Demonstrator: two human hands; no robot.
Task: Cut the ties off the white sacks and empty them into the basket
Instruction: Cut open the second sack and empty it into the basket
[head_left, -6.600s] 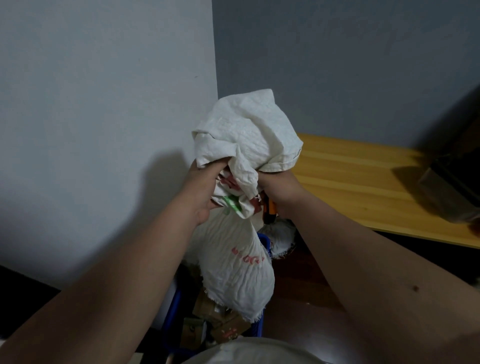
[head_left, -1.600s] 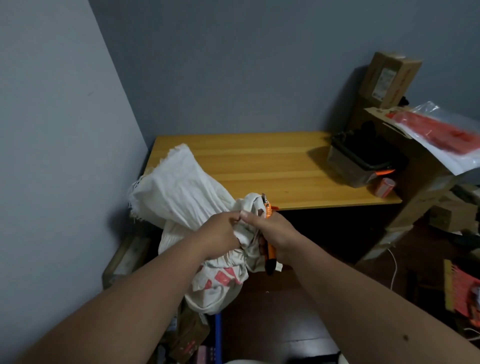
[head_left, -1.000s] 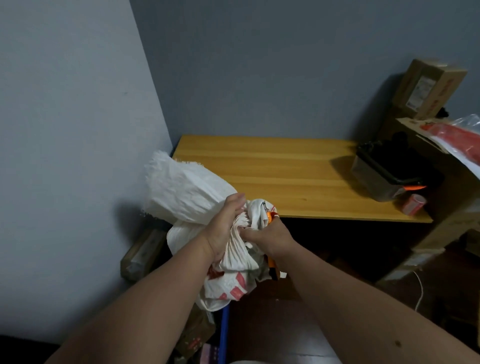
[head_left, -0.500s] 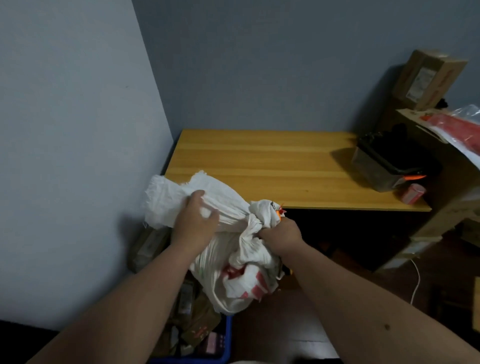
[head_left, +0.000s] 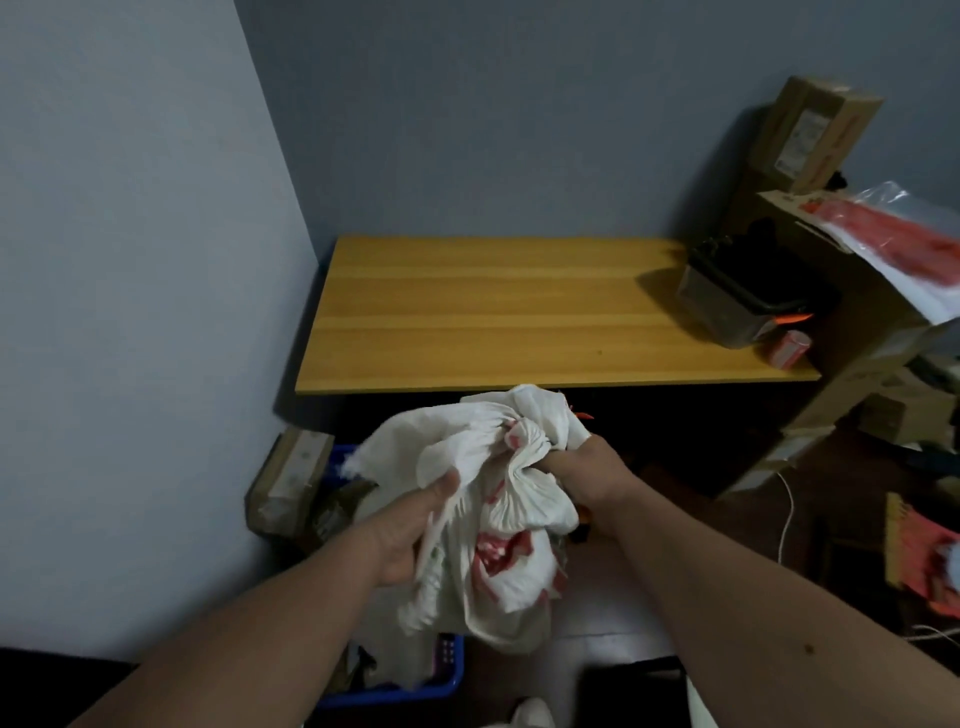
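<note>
Wooden table (head_left: 519, 312) sits ahead against the grey wall; cardboard boxes (head_left: 821, 130) and a dark bin (head_left: 743, 306) are at its right end. Blue basket (head_left: 447, 670) is on the floor below the hands, with packets already in it.

White sack (head_left: 488, 499) hangs limp and crumpled between both hands, over and just right of the basket. Half a second ago the left hand was up on the sack's upper fold; now it's lower, on the left side, and the cloth is bunched tighter into a wad. The sack looks empty, so my read is that this one is dumped and is being balled up for discard.

Orientation: there's barely a long axis left. The bulk runs roughly vertical, with the frayed edge flaring up-left and the red-printed end hanging down toward the basket. I can't tell which end is the mouth.

Left hand (head_left: 410, 525): fingers curled into the sack's left side, gripping the cloth.

Right hand (head_left: 587, 467): fisted round the gathered top folds. An orange tip (head_left: 581, 414) pokes out behind the cloth, probably the cutter, but it's too hidden to confirm.
</note>
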